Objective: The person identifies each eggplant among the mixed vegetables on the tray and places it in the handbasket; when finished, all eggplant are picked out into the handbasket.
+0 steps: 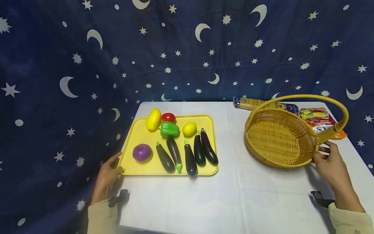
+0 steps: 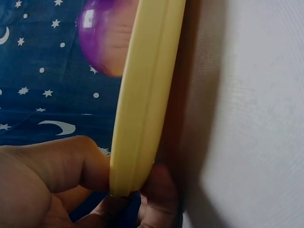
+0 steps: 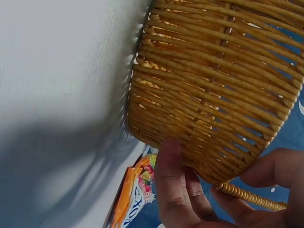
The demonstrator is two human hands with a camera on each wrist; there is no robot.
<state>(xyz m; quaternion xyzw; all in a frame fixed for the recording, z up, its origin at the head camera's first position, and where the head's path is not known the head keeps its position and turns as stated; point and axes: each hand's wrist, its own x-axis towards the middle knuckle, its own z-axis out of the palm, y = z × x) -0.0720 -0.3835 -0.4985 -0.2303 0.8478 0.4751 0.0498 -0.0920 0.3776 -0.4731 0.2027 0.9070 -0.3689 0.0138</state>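
Observation:
My left hand [image 1: 108, 174] grips the left edge of a yellow tray [image 1: 128, 169], its thumb at the rim and fingers curled beneath in the left wrist view. On the tray lie a round purple vegetable [image 1: 142, 152], a yellow mango [image 1: 153, 119], a red tomato [image 1: 168, 118], a green bell pepper [image 1: 169, 129], a lemon [image 1: 189, 129] and several eggplants [image 1: 190, 159]. At the right, my right hand [image 1: 330, 162] holds a round wicker basket [image 1: 273, 143] by its side, close to the foot of its tall handle [image 1: 306, 96]. Nothing lies inside the basket.
Behind the basket are a long pack of pasta [image 1: 254, 103] and a red and orange candy bag [image 1: 318, 118], partly covered by the handle. A white cloth covers the table [image 1: 222, 201]. A dark blue curtain [image 1: 187, 48] with moons and stars hangs behind and to the left.

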